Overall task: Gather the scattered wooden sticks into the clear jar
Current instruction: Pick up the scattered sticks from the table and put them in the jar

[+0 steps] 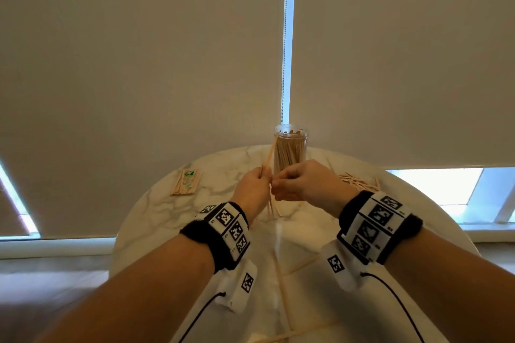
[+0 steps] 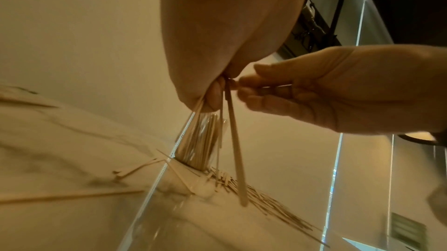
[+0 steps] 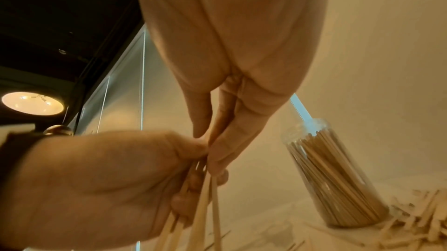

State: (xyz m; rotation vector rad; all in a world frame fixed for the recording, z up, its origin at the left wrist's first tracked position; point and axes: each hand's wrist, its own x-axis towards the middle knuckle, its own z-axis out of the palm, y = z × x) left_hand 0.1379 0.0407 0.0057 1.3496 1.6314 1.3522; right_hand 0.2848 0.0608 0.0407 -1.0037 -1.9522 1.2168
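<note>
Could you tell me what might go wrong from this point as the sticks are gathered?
The left hand grips a splayed bundle of sticks while the right hand pinches at it; some could slip out. The jar looks nearly full, so pushing more in might tip it or scatter sticks.

Jar (image 1: 291,147) at table's (image 1: 167,209) far edge, loose sticks (image 1: 359,179) right, bundle (image 1: 186,181) left.

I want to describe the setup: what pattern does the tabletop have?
The tabletop is white marble with grey-brown veining, clearest in the head view.
</note>
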